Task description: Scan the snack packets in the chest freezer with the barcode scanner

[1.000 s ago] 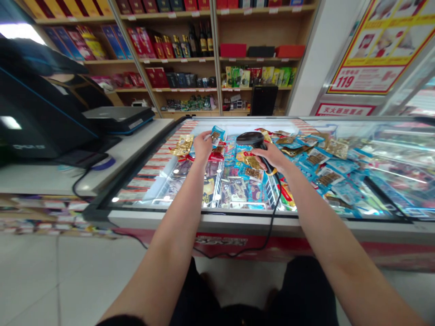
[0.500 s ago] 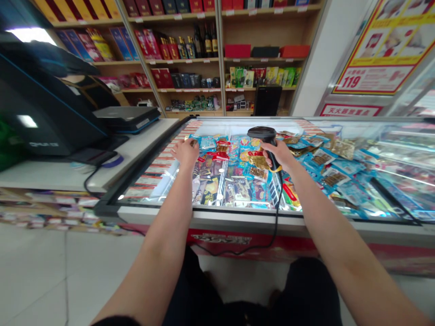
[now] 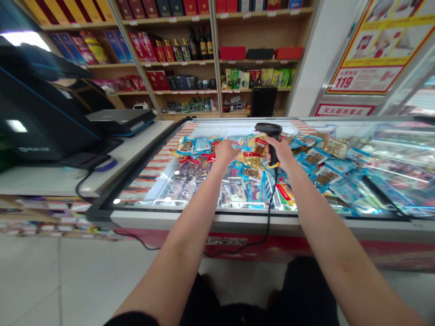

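Note:
My right hand (image 3: 280,153) is closed round the grip of a black corded barcode scanner (image 3: 268,132), held upright above the glass lid of a chest freezer (image 3: 210,217). Its black cable (image 3: 268,217) hangs down over the freezer's front. My left hand (image 3: 226,151) reaches over a heap of snack packets (image 3: 249,158) on the lid, fingers curled down onto them; whether it grips one is hidden. A blue packet (image 3: 200,145) and a brown-and-blue packet (image 3: 186,146) lie to its left.
More blue and gold packets (image 3: 326,167) spread across the lid to the right. A white counter (image 3: 102,167) on the left carries a black till screen (image 3: 37,122) and a flat device (image 3: 118,118). Shelves of boxes and bottles (image 3: 190,50) line the back wall.
My left hand put a blue packet down at the left of the pile, then swung right to the middle beside the scanner. The scanner tilted more upright and shifted slightly right.

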Motion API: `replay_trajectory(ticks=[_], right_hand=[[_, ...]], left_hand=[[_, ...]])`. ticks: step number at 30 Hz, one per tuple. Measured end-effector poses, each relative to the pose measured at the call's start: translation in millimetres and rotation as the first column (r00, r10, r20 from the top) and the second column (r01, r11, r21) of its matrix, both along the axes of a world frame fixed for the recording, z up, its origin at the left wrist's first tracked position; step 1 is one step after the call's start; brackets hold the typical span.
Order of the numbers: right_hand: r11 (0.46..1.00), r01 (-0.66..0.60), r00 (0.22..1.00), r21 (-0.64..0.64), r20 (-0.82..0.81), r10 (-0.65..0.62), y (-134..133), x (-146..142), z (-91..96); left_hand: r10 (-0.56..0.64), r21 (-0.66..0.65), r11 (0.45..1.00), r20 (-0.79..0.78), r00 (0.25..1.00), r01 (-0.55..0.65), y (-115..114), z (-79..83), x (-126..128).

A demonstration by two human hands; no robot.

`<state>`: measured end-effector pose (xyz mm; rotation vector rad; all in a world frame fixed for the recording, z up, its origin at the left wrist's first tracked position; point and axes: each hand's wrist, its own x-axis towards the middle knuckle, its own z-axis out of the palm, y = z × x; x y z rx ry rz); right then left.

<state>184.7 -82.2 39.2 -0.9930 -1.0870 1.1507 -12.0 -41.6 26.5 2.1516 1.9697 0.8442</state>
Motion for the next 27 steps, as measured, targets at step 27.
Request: replay_trajectory(ticks=[27], right_hand=[[0.987,-0.07,0.984,-0.145,-0.175,0.044,-2,-7,3.6]], left_hand=[[-0.013,0.004,1.0,0.446,0.895,0.013,32,-17.2,20]])
